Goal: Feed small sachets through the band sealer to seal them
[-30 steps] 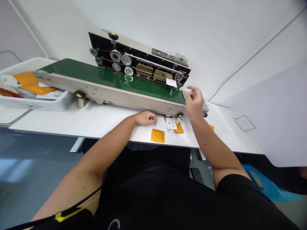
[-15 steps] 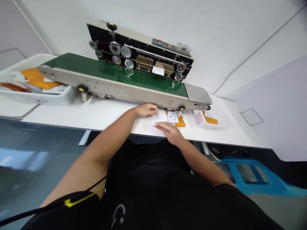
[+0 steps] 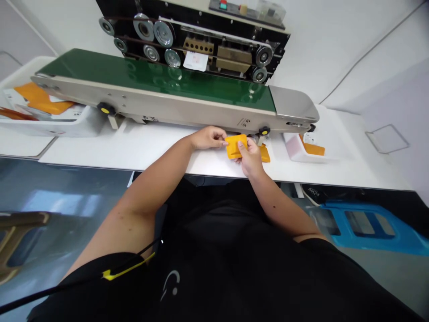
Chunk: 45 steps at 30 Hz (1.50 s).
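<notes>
A small orange packet (image 3: 233, 148) is gripped in my right hand (image 3: 252, 160), its thumb lying across the front face. My left hand (image 3: 210, 137) is closed, with its fingertips at the packet's left edge, seemingly pinching it. Just behind my right hand, another orange packet (image 3: 265, 154) lies on the white table (image 3: 157, 145), partly covered by that hand. Beyond both hands runs a band sealing machine with a green conveyor belt (image 3: 140, 76). A white-faced packet (image 3: 196, 61) sits in the machine's sealing section, above the belt.
At the left end of the belt stands a white bin (image 3: 85, 125) holding several orange and white packets. A smaller white tray (image 3: 295, 152) with packets is at the right. The conveyor's black knobs (image 3: 264, 131) jut toward me. A blue plastic stool (image 3: 338, 223) stands below, right.
My right hand has taken up an orange packet and brought it to my left hand. The white packet in the sealer has travelled left, and the camera view has shifted.
</notes>
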Available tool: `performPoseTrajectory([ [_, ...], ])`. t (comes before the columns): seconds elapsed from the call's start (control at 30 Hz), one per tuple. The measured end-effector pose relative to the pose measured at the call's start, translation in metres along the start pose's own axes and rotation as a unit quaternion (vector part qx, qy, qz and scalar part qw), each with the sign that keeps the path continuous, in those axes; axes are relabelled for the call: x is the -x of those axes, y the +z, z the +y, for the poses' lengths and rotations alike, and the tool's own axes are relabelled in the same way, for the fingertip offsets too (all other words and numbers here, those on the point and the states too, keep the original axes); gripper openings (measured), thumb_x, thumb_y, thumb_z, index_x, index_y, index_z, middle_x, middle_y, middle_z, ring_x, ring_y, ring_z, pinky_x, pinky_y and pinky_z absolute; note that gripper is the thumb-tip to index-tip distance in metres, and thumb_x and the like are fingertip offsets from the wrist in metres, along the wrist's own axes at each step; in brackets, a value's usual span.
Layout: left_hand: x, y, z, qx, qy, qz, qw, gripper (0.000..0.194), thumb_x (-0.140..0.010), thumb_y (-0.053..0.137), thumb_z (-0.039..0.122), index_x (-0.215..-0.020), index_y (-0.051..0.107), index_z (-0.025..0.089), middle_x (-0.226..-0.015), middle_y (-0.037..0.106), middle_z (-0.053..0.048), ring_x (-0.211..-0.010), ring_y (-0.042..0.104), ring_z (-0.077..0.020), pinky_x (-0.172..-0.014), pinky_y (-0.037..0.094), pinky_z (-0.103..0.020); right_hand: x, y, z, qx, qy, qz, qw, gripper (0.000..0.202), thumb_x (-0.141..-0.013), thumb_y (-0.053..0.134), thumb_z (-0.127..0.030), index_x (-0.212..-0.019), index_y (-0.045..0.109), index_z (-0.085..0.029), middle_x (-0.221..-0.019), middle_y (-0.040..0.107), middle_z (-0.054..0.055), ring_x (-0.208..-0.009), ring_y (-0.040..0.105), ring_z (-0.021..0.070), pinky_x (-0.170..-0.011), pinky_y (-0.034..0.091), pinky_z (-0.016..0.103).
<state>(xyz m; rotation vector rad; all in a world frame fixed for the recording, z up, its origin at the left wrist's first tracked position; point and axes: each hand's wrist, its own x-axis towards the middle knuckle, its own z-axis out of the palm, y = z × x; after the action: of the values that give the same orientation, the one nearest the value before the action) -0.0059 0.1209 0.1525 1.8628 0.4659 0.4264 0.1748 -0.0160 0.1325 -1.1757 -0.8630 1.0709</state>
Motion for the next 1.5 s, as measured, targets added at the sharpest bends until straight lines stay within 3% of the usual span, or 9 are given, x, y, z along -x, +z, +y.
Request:
performPoseTrajectory([
  [0.3, 0.001, 0.005, 0.001, 0.055, -0.001, 0.041, 0.998, 0.031, -0.091, 0.077, 0.041, -0.092, 0.061, 0.015, -0.064, 0.061, 0.001, -0.052, 0.05, -0.0072, -0.05, 0.033, -0.02, 0.003, -0.003, -0.002, -0.049, -0.017, 0.057, 0.997, 0.037, -0.083, 0.08, -0.054, -0.096, 0.058, -0.026, -0.079, 0.067, -0.004, -0.057, 0.062, 0.0085, -0.056, 0.052, 0.022],
  [0.47, 0.004, 0.004, 0.005, 0.04, -0.014, -0.011, 0.999, 0.029, -0.09, 0.078, 0.037, -0.085, 0.06, 0.015, -0.063, 0.061, 0.001, -0.052, 0.051, -0.0069, -0.052, 0.035, -0.02, 0.002, -0.006, 0.0, -0.055, -0.046, 0.077, 0.994, 0.028, -0.084, 0.077, -0.046, -0.094, 0.061, -0.026, -0.079, 0.065, -0.004, -0.058, 0.058, 0.0079, -0.057, 0.051, 0.022],
  [0.57, 0.003, 0.004, 0.006, 0.04, -0.019, -0.034, 0.998, 0.027, -0.088, 0.08, 0.034, -0.098, 0.066, 0.013, -0.07, 0.066, -0.001, -0.057, 0.057, -0.0087, -0.056, 0.04, -0.021, 0.0, -0.007, 0.003, -0.057, -0.062, 0.082, 0.993, 0.025, -0.082, 0.078, -0.04, -0.095, 0.063, -0.025, -0.077, 0.065, -0.004, -0.059, 0.057, 0.0075, -0.055, 0.047, 0.02],
  [0.7, 0.003, 0.006, 0.007, 0.087, -0.014, -0.028, 0.996, 0.044, -0.085, 0.082, 0.034, -0.118, 0.063, 0.013, -0.086, 0.073, -0.005, -0.06, 0.063, -0.0101, -0.059, 0.045, -0.023, -0.001, -0.005, 0.005, -0.028, -0.054, 0.107, 0.992, 0.024, -0.081, 0.078, -0.037, -0.095, 0.063, -0.026, -0.076, 0.064, -0.005, -0.059, 0.058, 0.0082, -0.054, 0.045, 0.02],
  [0.93, 0.007, 0.006, 0.013, 0.134, 0.005, -0.044, 0.99, 0.061, -0.093, 0.069, 0.059, -0.134, 0.061, 0.015, -0.105, 0.076, -0.013, -0.065, 0.069, -0.0126, -0.055, 0.042, -0.022, 0.002, -0.005, 0.005, -0.027, -0.123, 0.098, 0.987, 0.012, -0.078, 0.073, -0.025, -0.08, 0.062, -0.026, -0.109, 0.072, 0.002, -0.111, 0.068, 0.0171, -0.091, 0.058, 0.033],
  [1.1, 0.005, 0.008, 0.012, 0.111, -0.032, -0.047, 0.992, 0.045, -0.084, 0.084, 0.048, -0.105, 0.069, 0.011, -0.08, 0.072, -0.006, -0.06, 0.063, -0.0105, -0.055, 0.041, -0.021, 0.005, -0.004, 0.006, 0.011, -0.153, 0.082, 0.985, 0.01, -0.079, 0.069, -0.022, -0.072, 0.063, -0.025, -0.107, 0.073, 0.003, -0.117, 0.067, 0.0201, -0.104, 0.056, 0.04],
  [1.2, 0.003, 0.008, 0.01, 0.1, -0.055, -0.042, 0.993, 0.036, -0.083, 0.087, 0.039, -0.091, 0.065, 0.013, -0.068, 0.068, -0.003, -0.054, 0.059, -0.0092, -0.052, 0.039, -0.021, 0.007, -0.003, 0.006, 0.002, -0.15, 0.092, 0.984, 0.006, -0.085, 0.067, -0.032, -0.086, 0.069, -0.026, -0.115, 0.073, 0.005, -0.115, 0.068, 0.0199, -0.099, 0.058, 0.038],
  [1.3, 0.002, 0.009, 0.008, 0.11, -0.046, -0.012, 0.993, 0.036, -0.083, 0.087, 0.036, -0.086, 0.059, 0.014, -0.067, 0.066, -0.001, -0.054, 0.059, -0.0086, -0.053, 0.041, -0.021, 0.006, -0.003, 0.007, -0.004, -0.121, 0.1, 0.988, 0.02, -0.089, 0.066, -0.041, -0.103, 0.071, -0.028, -0.117, 0.072, 0.005, -0.108, 0.068, 0.0181, -0.09, 0.059, 0.033],
  [1.5, 0.003, 0.011, 0.007, 0.1, -0.034, -0.004, 0.994, 0.037, -0.081, 0.087, 0.038, -0.092, 0.063, 0.013, -0.076, 0.066, -0.001, -0.063, 0.06, -0.0087, -0.061, 0.047, -0.023, 0.0, -0.004, 0.014, 0.004, -0.102, 0.068, 0.992, 0.026, -0.078, 0.081, -0.032, -0.103, 0.074, -0.029, -0.091, 0.067, 0.0, -0.091, 0.064, 0.0134, -0.087, 0.056, 0.025],
])
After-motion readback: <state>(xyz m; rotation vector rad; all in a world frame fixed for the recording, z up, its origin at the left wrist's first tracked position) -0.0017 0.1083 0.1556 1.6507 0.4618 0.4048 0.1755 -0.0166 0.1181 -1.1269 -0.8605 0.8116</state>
